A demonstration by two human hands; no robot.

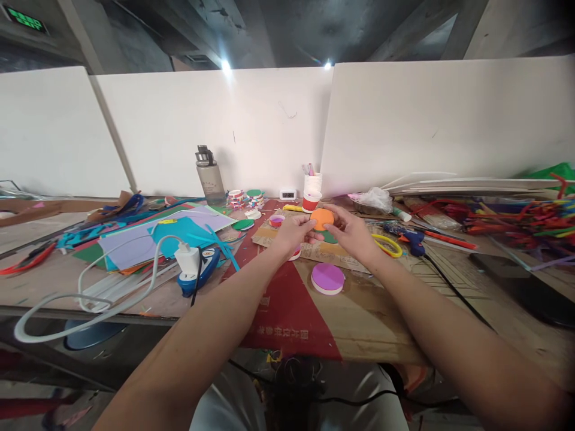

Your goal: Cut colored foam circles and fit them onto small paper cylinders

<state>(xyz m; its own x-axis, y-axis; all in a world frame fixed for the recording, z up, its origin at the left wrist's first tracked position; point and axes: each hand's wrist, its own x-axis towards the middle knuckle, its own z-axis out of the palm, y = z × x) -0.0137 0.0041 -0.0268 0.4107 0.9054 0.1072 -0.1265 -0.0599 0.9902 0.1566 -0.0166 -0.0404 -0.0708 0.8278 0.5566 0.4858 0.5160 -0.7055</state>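
Note:
Both hands hold an orange disc (322,219) above the cardboard. My left hand (294,233) is closed on its left edge, and my right hand (348,228) grips it from the right. Below my hands a green disc (330,237) shows in part. Nearer to me lies a purple-topped disc with a pale side (327,278). Partly hidden by my left hand is a disc with a red and white side (295,254). Behind it sits a small pink and purple round piece (277,221).
Left are coloured sheets (130,242), a power strip (197,272) with a white plug, and a bottle (209,179). Paper cups (311,194) stand at the back. To the right are yellow tape (387,245), a blue glue gun (414,242), a black phone-like slab (523,287) and pipe cleaners (516,215).

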